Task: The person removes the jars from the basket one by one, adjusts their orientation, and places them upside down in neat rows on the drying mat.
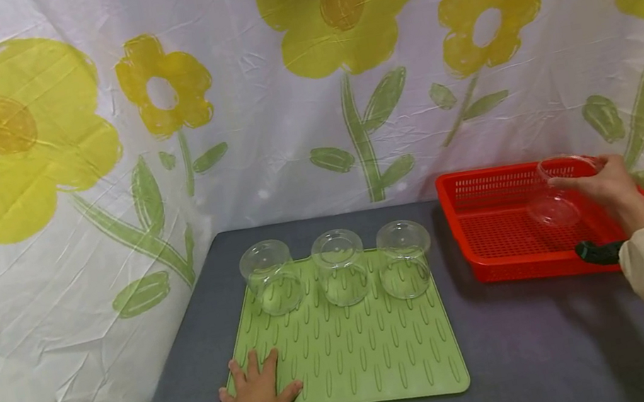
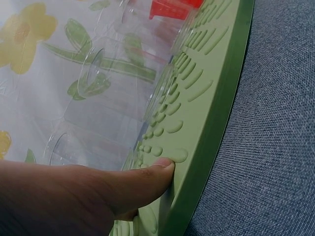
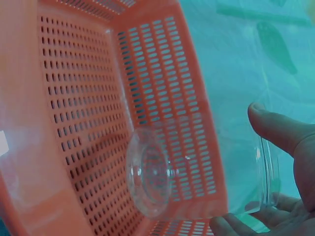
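My right hand [image 1: 607,186] grips a clear plastic jar [image 1: 556,206] by its rim, over the red basket [image 1: 475,260]. In the right wrist view the thumb lies on one side of the jar [image 3: 197,167] and the fingers on the other, with its ringed round end toward the basket. My left hand [image 1: 255,398] rests on the front left corner of the green ridged mat [image 1: 369,358], fingers spread. Three more clear jars stand in a row along the mat's back edge: left [image 1: 273,278], middle [image 1: 341,268] and right [image 1: 405,259].
A dark grey cloth [image 1: 516,346] covers the table. Behind and to the left hangs a white curtain [image 1: 258,133] with yellow flowers. Something dark green [image 1: 598,252] shows beside the right cuff, over the basket's front rim.
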A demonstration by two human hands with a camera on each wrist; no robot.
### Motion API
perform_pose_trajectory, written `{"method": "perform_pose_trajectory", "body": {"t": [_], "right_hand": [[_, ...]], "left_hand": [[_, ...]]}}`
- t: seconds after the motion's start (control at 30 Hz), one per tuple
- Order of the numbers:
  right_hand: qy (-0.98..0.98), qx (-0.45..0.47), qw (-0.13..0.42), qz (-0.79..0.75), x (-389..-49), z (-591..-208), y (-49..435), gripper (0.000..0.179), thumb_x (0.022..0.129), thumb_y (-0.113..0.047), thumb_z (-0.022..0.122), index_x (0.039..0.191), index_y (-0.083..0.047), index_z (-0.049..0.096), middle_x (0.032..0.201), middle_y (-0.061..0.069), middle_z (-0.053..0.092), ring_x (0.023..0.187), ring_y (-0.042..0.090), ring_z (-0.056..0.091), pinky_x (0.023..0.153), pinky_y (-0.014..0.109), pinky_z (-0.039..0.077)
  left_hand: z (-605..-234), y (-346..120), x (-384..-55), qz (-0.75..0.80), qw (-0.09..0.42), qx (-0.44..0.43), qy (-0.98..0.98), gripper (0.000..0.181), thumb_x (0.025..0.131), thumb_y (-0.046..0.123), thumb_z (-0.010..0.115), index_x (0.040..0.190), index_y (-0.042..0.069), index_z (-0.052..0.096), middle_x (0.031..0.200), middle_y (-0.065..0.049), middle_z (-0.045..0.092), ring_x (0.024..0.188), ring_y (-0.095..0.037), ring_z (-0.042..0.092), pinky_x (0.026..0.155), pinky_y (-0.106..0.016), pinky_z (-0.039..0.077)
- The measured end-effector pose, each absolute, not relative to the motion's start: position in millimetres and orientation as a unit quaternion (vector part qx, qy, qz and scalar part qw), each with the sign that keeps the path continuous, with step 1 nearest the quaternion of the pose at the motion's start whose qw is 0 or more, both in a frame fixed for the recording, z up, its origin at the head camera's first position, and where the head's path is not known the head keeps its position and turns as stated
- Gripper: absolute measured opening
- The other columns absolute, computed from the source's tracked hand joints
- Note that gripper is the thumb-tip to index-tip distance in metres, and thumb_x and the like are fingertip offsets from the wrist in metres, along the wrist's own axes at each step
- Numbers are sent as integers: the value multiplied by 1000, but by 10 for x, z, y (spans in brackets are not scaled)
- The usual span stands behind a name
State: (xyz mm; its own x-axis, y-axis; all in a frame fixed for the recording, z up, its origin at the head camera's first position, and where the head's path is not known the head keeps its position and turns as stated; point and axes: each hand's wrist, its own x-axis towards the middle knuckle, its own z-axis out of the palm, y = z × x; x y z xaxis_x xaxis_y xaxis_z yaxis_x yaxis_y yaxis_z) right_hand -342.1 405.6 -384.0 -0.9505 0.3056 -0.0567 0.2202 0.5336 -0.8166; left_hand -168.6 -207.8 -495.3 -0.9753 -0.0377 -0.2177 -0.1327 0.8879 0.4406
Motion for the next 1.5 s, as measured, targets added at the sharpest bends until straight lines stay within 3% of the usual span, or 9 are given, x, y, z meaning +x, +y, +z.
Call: {"method": "perform_pose_trajectory", "body": {"t": [0.07,0.33,0.5,0.63,0.77,0.97,1.17,1.37,1.5], "right_hand": [[-878,-138,56,455,-3411,-3821,4025,98,88,-52,76,152,9,33,121,9,55,100,23,46,70,22,52],[-887,-96,74,445,-3360,-3724,3929,63,87,-48,79,122,-3,53,88,-10,52,90,20,41,66,21,49],[-898,-73,67,429,-3336,-3664,3878,87,89,-48,76,144,9,41,120,13,57,101,28,42,67,18,46],[-903,-62,54,421,-3292,-3604,3853,103,93,-48,71,154,17,18,151,37,33,120,43,40,83,32,50],[-906,-50,45,418,-3237,-3559,3827,108,94,-47,69,155,17,7,155,43,22,133,51,32,97,52,42],[-911,-25,49,409,-3129,-3496,3746,105,94,-46,70,155,15,11,151,41,27,124,49,37,79,26,40],[-907,-6,44,419,-3073,-3419,3634,105,94,-43,72,158,12,10,154,39,27,126,46,37,79,22,40],[-912,5,60,406,-3025,-3398,3557,103,93,-40,74,158,11,12,142,35,40,105,26,49,68,13,44],[-912,7,61,406,-2952,-3401,3509,103,93,-41,74,158,9,12,142,36,40,107,29,50,67,15,45]], "left_hand": [[-4954,-2077,-1684,233,101,-43,966,82,92,50,71,154,5,42,160,-41,18,145,-70,1,103,-90,8],[-4947,-2073,-1675,241,100,-41,965,81,92,48,71,154,4,42,160,-42,18,145,-69,0,103,-90,8],[-4936,-2075,-1675,240,102,-42,964,82,92,49,71,154,4,41,160,-41,17,145,-69,-1,103,-90,7],[-4912,-2079,-1680,239,100,-42,965,82,92,48,71,154,4,41,160,-42,17,145,-69,-1,103,-90,7],[-4904,-2079,-1685,236,102,-42,965,83,92,49,71,154,3,41,160,-42,17,145,-70,0,102,-90,8],[-4923,-2075,-1691,224,106,-43,968,84,91,52,71,153,4,42,159,-42,19,143,-71,2,102,-90,10],[-4924,-2060,-1677,224,101,-45,968,83,91,51,71,153,4,42,159,-41,20,144,-71,3,102,-90,10],[-4919,-2047,-1656,228,91,-43,968,81,92,50,69,154,4,42,159,-41,19,144,-71,3,103,-90,8],[-4930,-2050,-1647,239,89,-43,966,80,93,47,70,153,2,42,159,-42,18,144,-70,1,103,-90,5]]}}
